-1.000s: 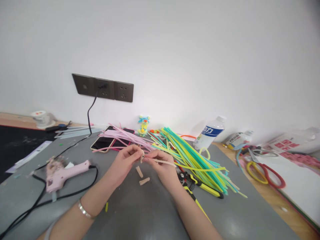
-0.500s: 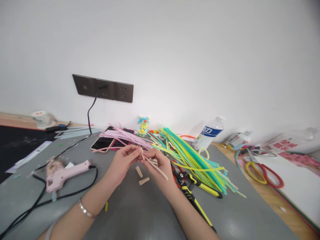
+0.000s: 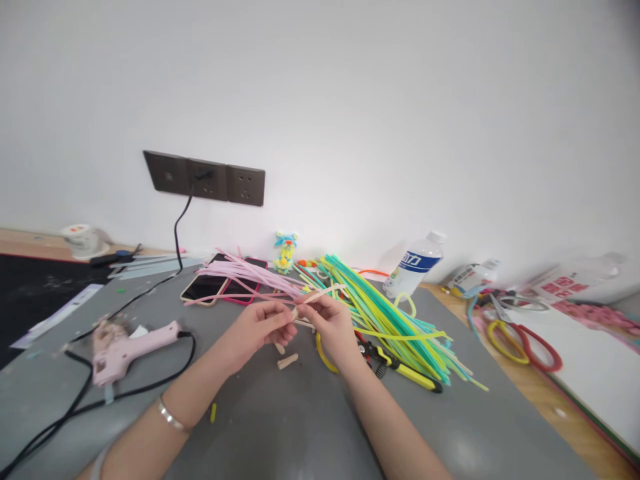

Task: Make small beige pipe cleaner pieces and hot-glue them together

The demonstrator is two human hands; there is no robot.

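Both hands meet above the middle of the grey table. My left hand [image 3: 261, 327] pinches one end of a beige pipe cleaner [image 3: 325, 292] between thumb and fingers. My right hand [image 3: 327, 325] closes on the same pipe cleaner, whose loose end points up and right past the fingers. What the fingertips cover is hidden. Below the hands lie two short beige rolled pieces [image 3: 288, 361], one partly hidden by the left hand. Beside my right wrist rest yellow-and-black pliers [image 3: 407, 375], partly covered by the arm.
Green and yellow pipe cleaners [image 3: 395, 320] spread at right, pink ones [image 3: 240, 275] over two phones [image 3: 203, 288] behind. A pink glue gun [image 3: 133, 350] with a black cord lies left. A bottle [image 3: 415, 263], small figure [image 3: 285, 252] and scissors [image 3: 525, 347] are also there.
The loose pipe cleaner end has swung from pointing down and right to up and right. My right hand has turned and shifted slightly right; my left hand has moved a little lower and right.
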